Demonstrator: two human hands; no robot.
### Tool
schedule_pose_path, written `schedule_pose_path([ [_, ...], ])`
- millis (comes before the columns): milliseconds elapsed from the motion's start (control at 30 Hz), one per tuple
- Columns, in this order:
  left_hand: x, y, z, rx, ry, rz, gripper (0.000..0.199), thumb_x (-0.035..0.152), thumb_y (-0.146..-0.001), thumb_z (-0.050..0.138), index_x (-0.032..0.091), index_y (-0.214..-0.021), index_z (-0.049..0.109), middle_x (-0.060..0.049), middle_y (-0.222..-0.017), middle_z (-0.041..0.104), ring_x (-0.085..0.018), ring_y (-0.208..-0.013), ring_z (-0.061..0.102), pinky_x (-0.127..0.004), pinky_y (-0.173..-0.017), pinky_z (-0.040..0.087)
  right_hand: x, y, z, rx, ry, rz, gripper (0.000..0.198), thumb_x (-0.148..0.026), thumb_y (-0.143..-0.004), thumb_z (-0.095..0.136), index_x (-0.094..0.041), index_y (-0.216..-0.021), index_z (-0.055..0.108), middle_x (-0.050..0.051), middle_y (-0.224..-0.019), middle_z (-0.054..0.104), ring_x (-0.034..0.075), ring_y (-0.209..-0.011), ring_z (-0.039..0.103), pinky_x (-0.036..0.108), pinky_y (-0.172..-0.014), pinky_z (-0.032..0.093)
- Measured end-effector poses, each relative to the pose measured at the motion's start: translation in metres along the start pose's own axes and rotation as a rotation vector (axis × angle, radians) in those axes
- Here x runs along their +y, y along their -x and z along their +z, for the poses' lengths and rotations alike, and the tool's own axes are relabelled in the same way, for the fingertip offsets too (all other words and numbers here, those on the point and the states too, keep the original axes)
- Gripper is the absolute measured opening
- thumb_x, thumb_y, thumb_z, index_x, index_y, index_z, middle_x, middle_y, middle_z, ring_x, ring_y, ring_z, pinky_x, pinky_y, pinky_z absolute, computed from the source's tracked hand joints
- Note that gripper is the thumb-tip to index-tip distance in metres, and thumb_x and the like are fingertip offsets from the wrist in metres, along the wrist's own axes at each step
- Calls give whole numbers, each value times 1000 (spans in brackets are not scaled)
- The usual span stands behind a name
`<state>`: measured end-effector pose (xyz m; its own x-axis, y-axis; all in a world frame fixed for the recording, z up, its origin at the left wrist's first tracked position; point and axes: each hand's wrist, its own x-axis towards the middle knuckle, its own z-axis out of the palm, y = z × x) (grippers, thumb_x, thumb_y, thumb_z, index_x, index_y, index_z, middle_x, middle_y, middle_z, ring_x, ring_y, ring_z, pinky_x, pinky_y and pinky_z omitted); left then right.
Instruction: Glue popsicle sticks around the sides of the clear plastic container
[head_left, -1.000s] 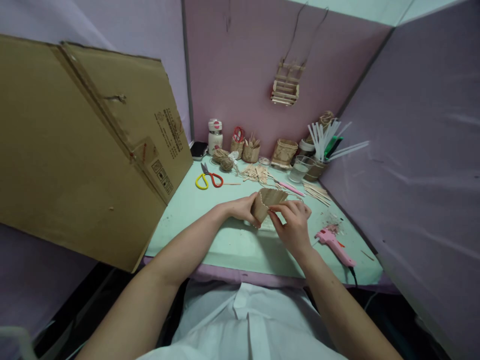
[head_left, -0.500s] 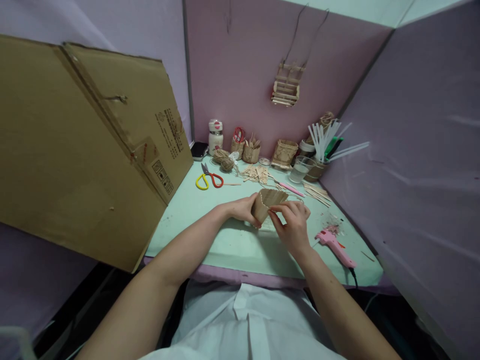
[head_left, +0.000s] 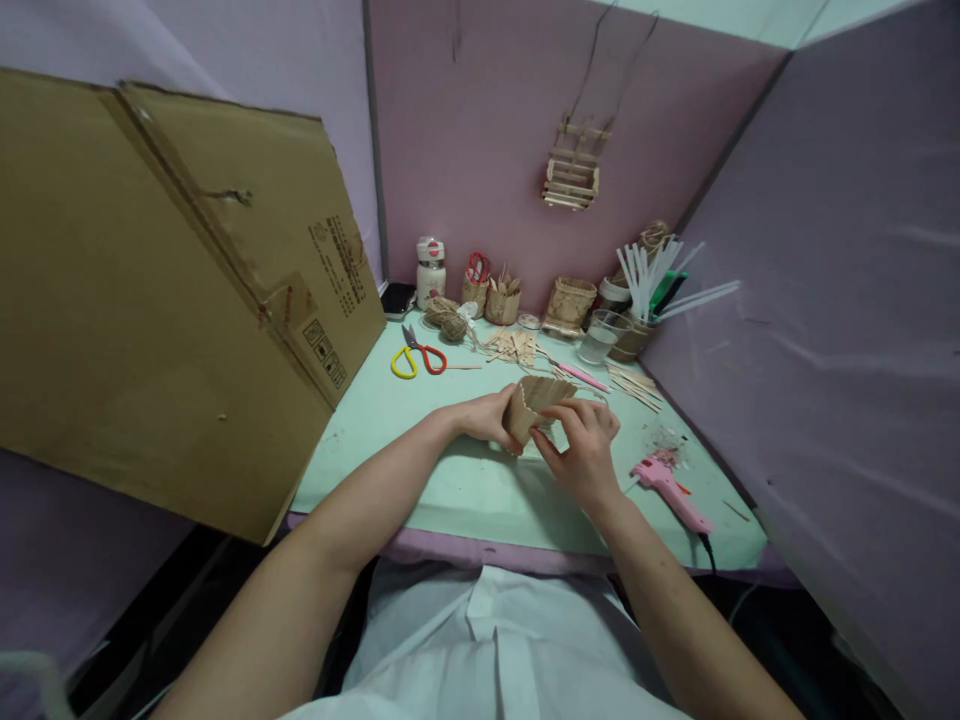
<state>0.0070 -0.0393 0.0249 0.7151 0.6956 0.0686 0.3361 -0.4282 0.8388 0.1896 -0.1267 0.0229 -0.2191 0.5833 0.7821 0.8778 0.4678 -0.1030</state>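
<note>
A small cup-shaped container [head_left: 525, 405] made of side-by-side wooden craft sticks is tilted over the middle of the table. My left hand [head_left: 491, 418] is wrapped around its left side, thumb near the rim. At its right side is my right hand [head_left: 581, 435], bent fingers at the rim and thumb lower against the outer wall. A thin string [head_left: 596, 397] shows just behind the right hand. Whether the right fingers also pinch something small is hidden. To the right of that hand lies a pink glue gun [head_left: 671, 492], its nozzle toward my wrist.
Scissors [head_left: 418, 356] lie at the left, near a twine ball [head_left: 453, 326]. Loose sticks [head_left: 511, 347], a pink-handled tool [head_left: 585, 377] and a glass [head_left: 600, 340] are farther back. A cardboard sheet [head_left: 187, 300] leans at the left. A stick-made swing [head_left: 571, 185] hangs on the back wall.
My right thumb has slid slightly down and left along the container's outer wall, opening a gap from the forefinger. My left hand and the container have stayed in place.
</note>
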Motion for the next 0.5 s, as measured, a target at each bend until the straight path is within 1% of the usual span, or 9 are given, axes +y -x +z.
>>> schedule_pose_path([
  [100,-4,-2,1,-9,3,16,102,30,-48,85,17,-136,37,-9,-127,57,-32,-119,55,-43,-98,47,0,3,3,-4,16,-7,19,-30,-84,66,-23,-100,61,7,-102,63,26,-101,50,41,-89,31],
  [200,-11,-4,2,-6,-20,48,104,33,-50,86,17,-138,35,-10,-127,57,-32,-119,55,-42,-99,47,0,5,6,5,39,-24,26,-31,-84,67,-24,-107,57,8,-106,61,27,-103,50,42,-91,32],
  [267,-16,-5,2,6,-38,66,105,35,-50,86,18,-140,33,-10,-127,56,-32,-119,55,-43,-101,45,1,7,8,14,47,-19,35,-32,-83,67,-25,-115,54,9,-110,59,28,-104,49,43,-93,33],
  [367,-16,-4,1,13,-54,60,105,37,-50,86,18,-139,33,-10,-127,56,-32,-120,55,-43,-101,45,2,11,10,19,39,-13,54,-34,-82,67,-26,-130,45,12,-118,54,31,-110,47,48,-97,33],
  [433,-14,-3,1,17,-59,48,104,38,-50,86,16,-138,34,-10,-127,56,-33,-120,55,-42,-100,46,3,15,11,31,31,-20,65,-34,-81,67,-25,-139,37,13,-122,51,32,-116,45,52,-101,31],
  [500,-12,-2,1,20,-58,47,104,40,-49,86,15,-136,35,-11,-128,55,-33,-121,54,-42,-100,46,4,20,13,47,36,-21,71,-34,-82,65,-23,-143,31,15,-126,49,33,-121,44,54,-105,28],
])
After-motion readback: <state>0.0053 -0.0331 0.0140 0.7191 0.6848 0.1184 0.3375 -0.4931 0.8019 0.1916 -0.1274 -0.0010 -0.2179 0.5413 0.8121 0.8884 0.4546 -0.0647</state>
